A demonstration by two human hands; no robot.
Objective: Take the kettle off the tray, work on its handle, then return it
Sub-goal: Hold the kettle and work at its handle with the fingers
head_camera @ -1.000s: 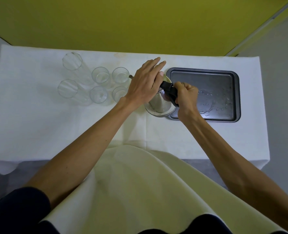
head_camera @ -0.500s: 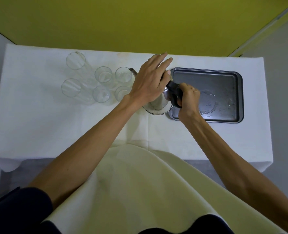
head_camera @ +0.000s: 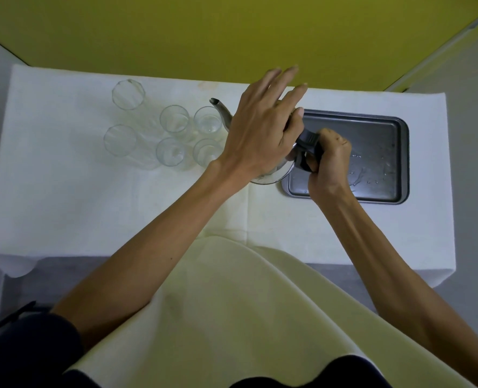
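A steel kettle (head_camera: 277, 172) with a thin spout (head_camera: 221, 110) stands on the white tablecloth just left of the dark baking tray (head_camera: 377, 127). My left hand (head_camera: 263, 127) lies flat over the kettle's top with its fingers straight, hiding the lid and most of the body. My right hand (head_camera: 330, 161) grips the kettle's black handle (head_camera: 306, 142) at the kettle's right side, over the tray's left edge. The tray holds only a few water drops.
Several clear glasses (head_camera: 173, 119) stand in a group left of the kettle, the nearest close to the spout. The table (head_camera: 64, 205) is covered in white cloth, with a yellow wall behind it. A cream apron covers my lap.
The spout has come into view from behind my left hand. My left hand's fingers have lifted and straightened a little; my right hand keeps its grip on the handle.
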